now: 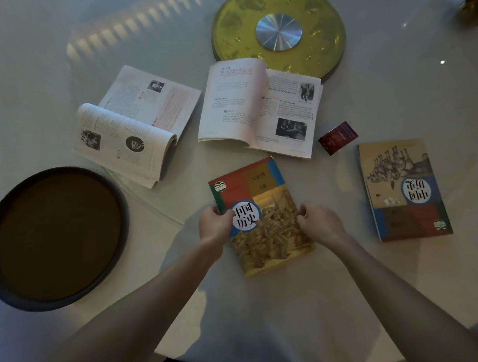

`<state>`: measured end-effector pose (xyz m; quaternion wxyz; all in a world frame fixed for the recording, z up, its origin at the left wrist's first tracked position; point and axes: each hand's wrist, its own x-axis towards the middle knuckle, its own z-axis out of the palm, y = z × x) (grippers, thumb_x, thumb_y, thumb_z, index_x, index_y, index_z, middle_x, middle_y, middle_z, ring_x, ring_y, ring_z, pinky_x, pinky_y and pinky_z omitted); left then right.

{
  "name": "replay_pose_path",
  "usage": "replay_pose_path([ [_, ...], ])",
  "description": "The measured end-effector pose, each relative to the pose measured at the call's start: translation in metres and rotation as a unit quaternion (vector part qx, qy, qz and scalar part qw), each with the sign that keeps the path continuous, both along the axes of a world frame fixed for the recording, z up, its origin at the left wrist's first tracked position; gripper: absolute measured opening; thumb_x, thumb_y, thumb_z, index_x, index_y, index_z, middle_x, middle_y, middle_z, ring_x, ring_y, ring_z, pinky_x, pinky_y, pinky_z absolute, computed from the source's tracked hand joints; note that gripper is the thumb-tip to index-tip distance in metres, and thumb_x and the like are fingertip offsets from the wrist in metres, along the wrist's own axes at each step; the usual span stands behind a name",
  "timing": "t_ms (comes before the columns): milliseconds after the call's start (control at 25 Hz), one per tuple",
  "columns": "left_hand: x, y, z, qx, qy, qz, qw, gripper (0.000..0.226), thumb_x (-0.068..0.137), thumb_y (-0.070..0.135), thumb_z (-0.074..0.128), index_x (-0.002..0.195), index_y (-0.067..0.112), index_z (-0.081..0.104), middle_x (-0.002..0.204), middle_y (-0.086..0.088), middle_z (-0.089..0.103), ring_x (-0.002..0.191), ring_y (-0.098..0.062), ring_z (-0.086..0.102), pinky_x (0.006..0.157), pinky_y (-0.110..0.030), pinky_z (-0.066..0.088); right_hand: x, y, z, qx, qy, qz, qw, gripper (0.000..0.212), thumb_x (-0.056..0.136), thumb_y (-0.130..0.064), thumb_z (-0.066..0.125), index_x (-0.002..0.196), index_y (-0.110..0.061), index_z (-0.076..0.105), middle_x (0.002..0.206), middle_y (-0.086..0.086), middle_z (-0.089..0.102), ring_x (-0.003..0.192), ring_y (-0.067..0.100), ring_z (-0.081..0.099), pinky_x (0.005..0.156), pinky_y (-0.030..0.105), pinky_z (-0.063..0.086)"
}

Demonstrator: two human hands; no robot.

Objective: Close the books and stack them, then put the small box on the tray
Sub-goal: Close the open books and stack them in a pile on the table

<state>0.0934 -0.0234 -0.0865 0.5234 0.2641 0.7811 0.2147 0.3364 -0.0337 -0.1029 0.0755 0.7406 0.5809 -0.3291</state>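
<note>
A closed book with a colourful cover [264,207] lies in front of me on the white table. My left hand [215,224] grips its left edge and my right hand [318,223] grips its right edge. Another closed book [403,190] lies to the right, turned the other way. Two open books lie further back: one at the left [133,125] with its pages curled up, one in the middle [261,109]. A small dark red box [338,137] sits between the middle open book and the right closed book. A round dark tray [53,237] with a brown inside rests at the left.
A round golden turntable [316,44] with a silver hub sits at the back of the table, and the middle open book overlaps its front edge. A dark rounded object [473,9] stands at the far right corner. The table's near edge runs just below my forearms.
</note>
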Motion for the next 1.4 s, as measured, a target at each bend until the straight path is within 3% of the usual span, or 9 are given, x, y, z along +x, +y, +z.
replay_pose_path([
  [160,-0.007,0.003,-0.001,0.051,0.004,-0.034,0.998,0.025,0.093,0.004,0.062,0.114,0.015,0.067,0.098,0.000,0.068,0.076,0.000,0.061,0.053,-0.016,0.048,-0.017,-0.020,-0.004,-0.020,0.043,-0.067,0.997,0.017,0.093,-0.023,0.059,0.090,-0.010,0.069,0.093,0.011,0.074,0.089,0.032,0.069,0.076,0.040,0.056],
  [440,-0.021,0.003,-0.008,0.065,0.036,-0.116,0.990,0.032,0.090,0.008,0.063,0.121,0.014,0.064,0.110,-0.004,0.067,0.091,-0.015,0.065,0.057,-0.017,0.052,-0.035,-0.040,-0.001,-0.011,0.061,-0.124,0.990,0.016,0.094,-0.022,0.061,0.079,-0.019,0.060,0.087,0.008,0.072,0.088,0.030,0.069,0.072,0.034,0.048],
  [560,-0.013,0.006,-0.004,0.080,0.087,-0.171,0.978,0.045,0.084,0.022,0.066,0.128,0.015,0.059,0.120,-0.006,0.061,0.110,-0.022,0.063,0.083,-0.033,0.059,-0.035,-0.045,0.003,-0.024,0.100,-0.141,0.985,0.018,0.095,-0.025,0.061,0.078,-0.019,0.064,0.086,0.007,0.073,0.084,0.029,0.069,0.075,0.038,0.054],
  [680,0.021,0.007,0.009,0.137,0.150,-0.278,0.939,0.057,0.089,0.023,0.068,0.142,0.015,0.049,0.131,-0.007,0.050,0.120,-0.020,0.050,0.099,-0.027,0.043,-0.015,-0.050,0.011,-0.013,0.124,-0.159,0.979,0.020,0.093,-0.030,0.061,0.097,-0.014,0.073,0.093,0.006,0.074,0.089,0.026,0.069,0.077,0.037,0.055],
  [800,0.079,0.014,0.020,0.150,0.064,-0.363,0.917,0.047,0.090,0.026,0.068,0.135,0.015,0.057,0.127,-0.007,0.058,0.112,-0.018,0.058,0.090,-0.026,0.049,0.034,-0.050,0.022,0.032,0.110,-0.192,0.975,0.019,0.092,-0.029,0.064,0.098,-0.013,0.072,0.092,0.004,0.070,0.092,0.025,0.067,0.074,0.031,0.046],
  [960,0.168,0.019,0.022,0.028,-0.047,-0.416,0.908,0.044,0.089,0.026,0.073,0.129,0.010,0.062,0.119,-0.010,0.068,0.095,-0.018,0.065,0.070,-0.024,0.053,0.119,-0.051,0.032,0.097,0.077,-0.252,0.960,0.015,0.090,-0.022,0.065,0.088,-0.009,0.072,0.093,0.011,0.075,0.093,0.030,0.069,0.077,0.035,0.048],
  [1200,0.271,0.019,0.007,-0.061,-0.098,-0.337,0.935,0.050,0.087,0.024,0.075,0.131,0.007,0.056,0.099,-0.010,0.064,0.088,-0.021,0.063,0.088,-0.040,0.058,0.225,-0.058,0.022,0.154,0.011,-0.370,0.916,0.031,0.091,-0.023,0.064,0.117,-0.006,0.069,0.120,0.017,0.067,0.111,0.034,0.064,0.092,0.040,0.052],
  [1320,0.301,0.019,0.002,-0.075,-0.102,-0.292,0.948,0.016,0.089,0.015,0.072,0.092,0.008,0.059,0.085,-0.008,0.054,0.084,-0.025,0.058,0.082,-0.035,0.056,0.252,-0.065,0.011,0.136,-0.010,-0.390,0.911,0.043,0.090,-0.024,0.063,0.128,-0.005,0.060,0.129,0.020,0.057,0.118,0.040,0.058,0.097,0.047,0.051],
  [1400,0.316,0.018,-0.002,-0.093,-0.101,-0.276,0.951,0.023,0.091,0.013,0.070,0.076,0.011,0.053,0.078,-0.008,0.052,0.080,-0.025,0.057,0.082,-0.037,0.057,0.262,-0.070,0.003,0.108,-0.002,-0.419,0.901,0.049,0.089,-0.024,0.065,0.132,-0.002,0.054,0.131,0.022,0.055,0.120,0.042,0.055,0.098,0.048,0.050],
])
